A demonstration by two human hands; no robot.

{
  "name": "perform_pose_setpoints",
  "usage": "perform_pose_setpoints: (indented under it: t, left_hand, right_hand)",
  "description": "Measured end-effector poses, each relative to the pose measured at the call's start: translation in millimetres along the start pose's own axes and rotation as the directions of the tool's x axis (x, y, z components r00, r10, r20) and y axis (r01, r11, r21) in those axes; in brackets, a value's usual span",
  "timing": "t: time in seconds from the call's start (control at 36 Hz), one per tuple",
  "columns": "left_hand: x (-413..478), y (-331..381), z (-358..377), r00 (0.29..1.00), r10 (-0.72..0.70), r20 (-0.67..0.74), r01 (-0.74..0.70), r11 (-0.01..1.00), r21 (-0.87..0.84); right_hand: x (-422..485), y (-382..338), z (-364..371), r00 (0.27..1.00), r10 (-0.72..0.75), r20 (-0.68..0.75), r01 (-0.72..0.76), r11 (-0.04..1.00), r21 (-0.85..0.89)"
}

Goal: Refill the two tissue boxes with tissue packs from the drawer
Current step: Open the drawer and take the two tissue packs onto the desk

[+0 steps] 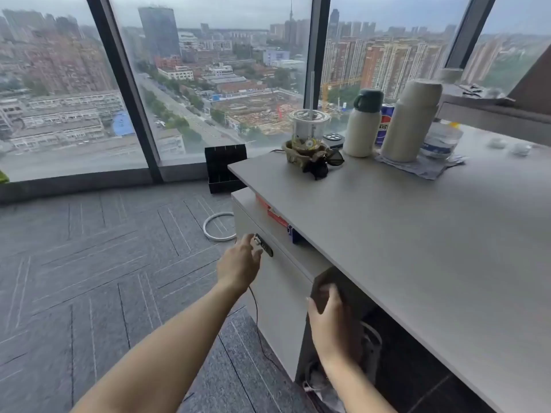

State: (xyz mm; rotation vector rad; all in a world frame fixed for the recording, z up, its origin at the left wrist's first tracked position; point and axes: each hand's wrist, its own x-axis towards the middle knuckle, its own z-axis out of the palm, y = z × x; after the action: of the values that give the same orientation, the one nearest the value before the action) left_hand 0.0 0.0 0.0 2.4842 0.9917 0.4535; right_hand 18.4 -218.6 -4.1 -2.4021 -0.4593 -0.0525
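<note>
A pale drawer cabinet (pixel 277 296) stands under the left end of the grey desk (pixel 417 234). Its front carries a small dark combination lock (pixel 264 246). My left hand (pixel 240 265) reaches to that lock, fingers spread and touching it, holding nothing. My right hand (pixel 331 320) rests against the cabinet's dark right corner under the desk edge, fingers apart. On the cabinet's top, under the desk, lie red packs (pixel 275 214) and a blue item (pixel 295 234). No tissue box is in view.
On the desk stand a clear cup with straw (pixel 308 126), two cream flasks (pixel 362 126) (pixel 410 120), a can, a water bottle (pixel 441 140) and sunglasses. A black box (pixel 225 168) and a white ring (pixel 219 226) lie on the carpet by the window. A thin cable hangs by the cabinet.
</note>
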Motion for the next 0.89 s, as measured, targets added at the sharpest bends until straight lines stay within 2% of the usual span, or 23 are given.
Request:
perform_pose_setpoints:
  t: [0.08, 0.25, 0.56, 0.69, 0.89]
  left_hand:
    - [11, -2, 4, 1.0, -0.017, -0.012, 0.017, 1.0, -0.009]
    - [22, -4, 13, 0.999, -0.04, 0.008, 0.04, 0.999, -0.005]
    - [30, -17, 21, 1.0, 0.014, 0.011, -0.015, 0.999, 0.045]
    - [30, -16, 20, 0.999, -0.001, 0.036, -0.001, 0.998, 0.057]
    - [28, -21, 22, 0.999, -0.019, 0.034, 0.019, 1.0, -0.002]
  right_hand:
    - [2, 2, 7, 0.997, 0.038, -0.071, -0.032, 0.996, 0.082]
    - [5, 6, 17, 0.987, 0.1, -0.127, -0.082, 0.987, 0.138]
    - [5, 9, 20, 0.977, 0.176, -0.121, -0.134, 0.946, 0.295]
    - [8, 12, 19, 0.983, 0.155, -0.103, -0.106, 0.922, 0.372]
    - [5, 11, 20, 0.986, 0.138, -0.09, -0.094, 0.92, 0.381]
